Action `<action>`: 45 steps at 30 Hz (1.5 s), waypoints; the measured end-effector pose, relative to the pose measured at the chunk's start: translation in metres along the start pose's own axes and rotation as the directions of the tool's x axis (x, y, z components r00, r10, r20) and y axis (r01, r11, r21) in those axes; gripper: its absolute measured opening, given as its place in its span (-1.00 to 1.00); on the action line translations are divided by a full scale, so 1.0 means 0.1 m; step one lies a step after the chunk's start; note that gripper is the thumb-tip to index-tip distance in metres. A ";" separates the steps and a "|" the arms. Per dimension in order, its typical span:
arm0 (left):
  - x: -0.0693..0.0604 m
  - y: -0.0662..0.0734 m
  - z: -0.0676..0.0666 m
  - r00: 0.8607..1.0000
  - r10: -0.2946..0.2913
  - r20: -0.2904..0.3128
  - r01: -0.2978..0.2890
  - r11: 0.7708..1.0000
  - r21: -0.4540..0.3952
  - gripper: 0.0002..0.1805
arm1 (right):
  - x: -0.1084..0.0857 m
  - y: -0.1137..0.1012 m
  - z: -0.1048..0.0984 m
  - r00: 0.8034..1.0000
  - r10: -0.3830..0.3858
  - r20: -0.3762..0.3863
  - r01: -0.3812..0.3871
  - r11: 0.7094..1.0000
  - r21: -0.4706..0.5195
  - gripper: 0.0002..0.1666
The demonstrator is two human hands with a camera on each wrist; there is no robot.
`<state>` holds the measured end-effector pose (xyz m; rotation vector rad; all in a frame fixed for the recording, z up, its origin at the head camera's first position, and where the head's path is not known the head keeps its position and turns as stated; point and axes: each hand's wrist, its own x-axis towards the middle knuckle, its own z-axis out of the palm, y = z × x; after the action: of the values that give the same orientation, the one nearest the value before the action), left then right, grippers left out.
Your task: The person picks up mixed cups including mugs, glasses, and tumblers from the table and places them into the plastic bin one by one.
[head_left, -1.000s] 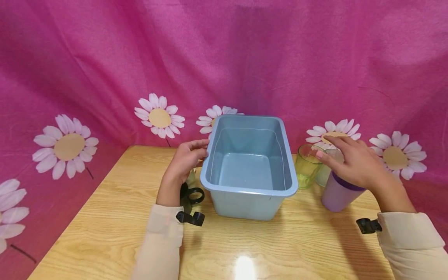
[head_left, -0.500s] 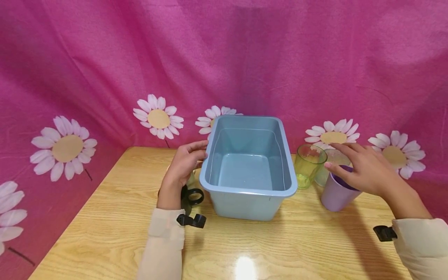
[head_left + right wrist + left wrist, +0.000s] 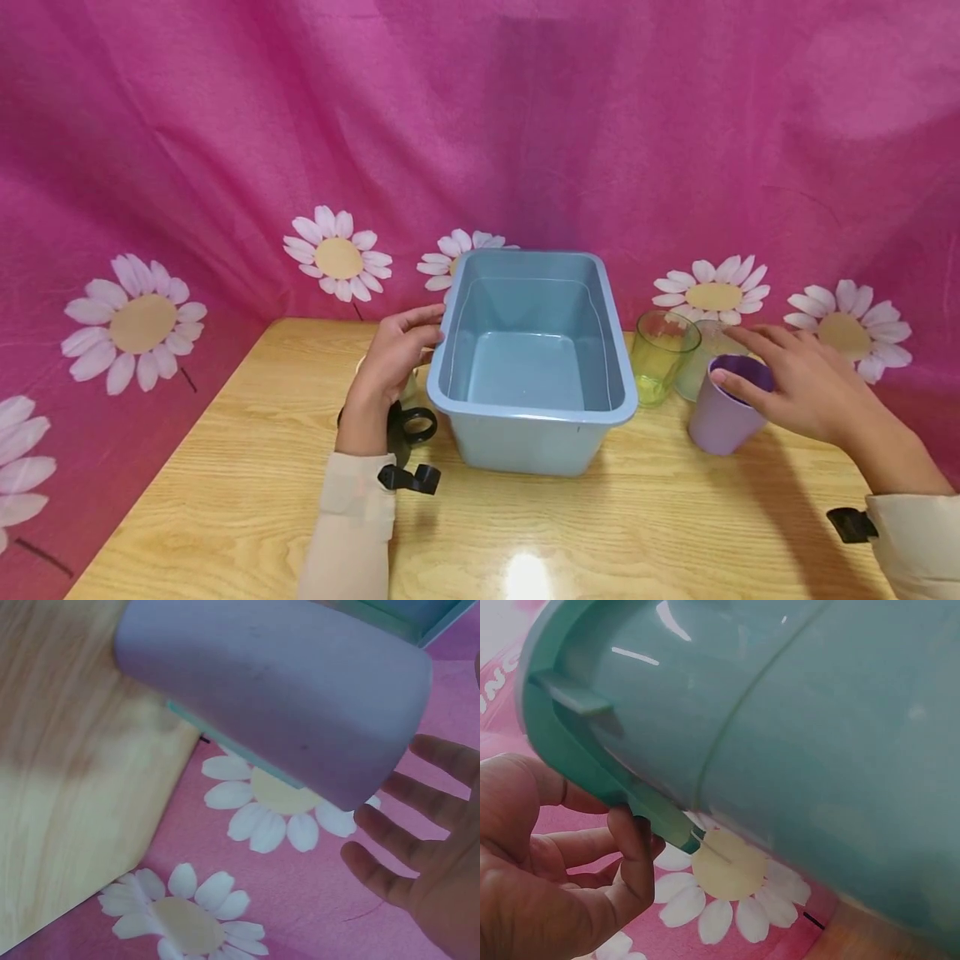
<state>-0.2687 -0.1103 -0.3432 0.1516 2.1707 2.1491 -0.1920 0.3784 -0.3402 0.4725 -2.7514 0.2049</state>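
Note:
A blue-grey plastic tub (image 3: pixel 517 437) stands on the table, with nothing visible inside. At its left rim, my left hand (image 3: pixel 393 354) grips the edge; in the left wrist view its curled thumb and fingers (image 3: pixel 634 855) meet the rim. To the tub's right, a purple cup (image 3: pixel 723 421) stands upright. My right hand (image 3: pixel 813 387) hovers over the cup's right side, fingers spread and fairly straight. In the right wrist view those fingertips (image 3: pixel 364 817) lie by the cup's mouth; contact is hard to tell.
A green-tinted glass (image 3: pixel 652 371) and a frosted clear glass (image 3: pixel 692 375) stand between tub and cup. Partly hidden behind my left wrist is a dark thing with a black loop handle (image 3: pixel 420 425). A pink flowered cloth (image 3: pixel 525 125) hangs behind the wooden table (image 3: pixel 487 533).
My right hand has moved right and slightly down from above the purple cup, uncovering its mouth. My left hand stays at the tub's rim.

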 end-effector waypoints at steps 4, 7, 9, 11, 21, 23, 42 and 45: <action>-0.02 0.01 -0.01 1.000 -0.002 0.002 0.002 1.000 0.014 -0.52 | -0.06 0.01 0.03 1.000 -0.030 0.000 0.030 1.000 -0.007 -0.19; -0.03 0.00 -0.02 1.000 -0.001 0.003 0.001 1.000 0.011 -0.51 | -0.10 0.01 0.05 0.999 -0.050 -0.003 0.050 0.999 0.000 -0.16; -0.03 0.00 -0.02 1.000 0.005 0.004 -0.005 1.000 0.007 -0.51 | -0.12 0.01 0.06 0.998 -0.057 -0.002 0.057 0.998 0.007 -0.15; -0.02 -0.01 -0.02 1.000 0.010 0.003 -0.010 1.000 0.004 -0.51 | -0.13 0.02 0.08 0.998 -0.060 0.002 0.060 0.998 0.008 -0.14; 0.00 -0.03 -0.03 1.000 0.013 0.011 -0.013 1.000 -0.018 -0.53 | -0.15 0.04 0.14 0.994 -0.106 0.021 0.105 0.994 0.016 -0.11; 0.00 -0.03 -0.03 1.000 0.012 0.013 -0.012 1.000 -0.024 -0.54 | -0.16 0.04 0.15 0.993 -0.117 0.018 0.117 0.993 0.014 -0.10; 0.00 -0.05 -0.04 1.000 -0.010 -0.014 0.009 0.999 -0.049 -0.54 | -0.09 0.16 0.18 0.979 -0.202 -0.013 0.202 0.979 0.034 -0.06; 0.00 -0.04 -0.03 1.000 -0.002 -0.012 0.001 0.998 -0.058 -0.54 | -0.09 0.17 0.18 0.981 -0.196 -0.008 0.196 0.980 0.037 -0.06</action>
<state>-0.2691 -0.1133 -0.3469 0.1336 2.1116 2.2148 -0.1954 0.3931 -0.3611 0.7479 -2.6784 0.2079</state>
